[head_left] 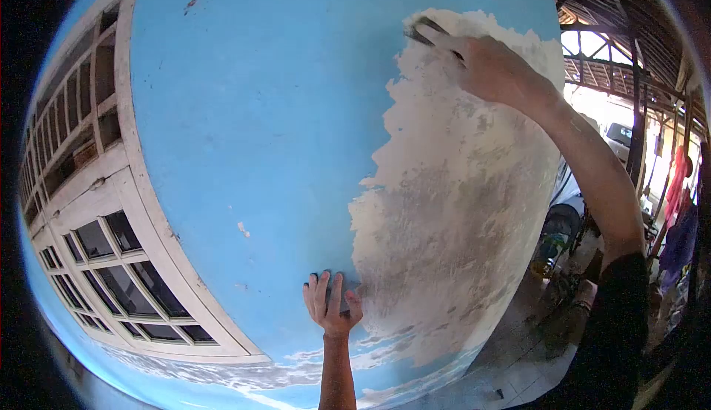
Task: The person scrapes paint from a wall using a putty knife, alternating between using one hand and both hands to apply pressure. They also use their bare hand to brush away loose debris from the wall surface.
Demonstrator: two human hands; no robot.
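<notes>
High on the blue wall (259, 114), my right hand (481, 65) is closed around a flat scraper (429, 31), slightly blurred. The tool's dark edge lies at the upper left border of a bare patch (444, 188), where blue paint gives way to beige and grey plaster. Lower down, my left hand (333, 306) rests on the wall with its fingers spread, beside the patch's lower left border. It holds nothing.
A white-framed window (133, 277) with dark panes stands on the left. Paint flakes (259, 395) seem to lie along the bottom. At the right are a tiled floor (511, 351), clutter, hanging cloths (675, 180) and a vehicle (619, 134) under a roof.
</notes>
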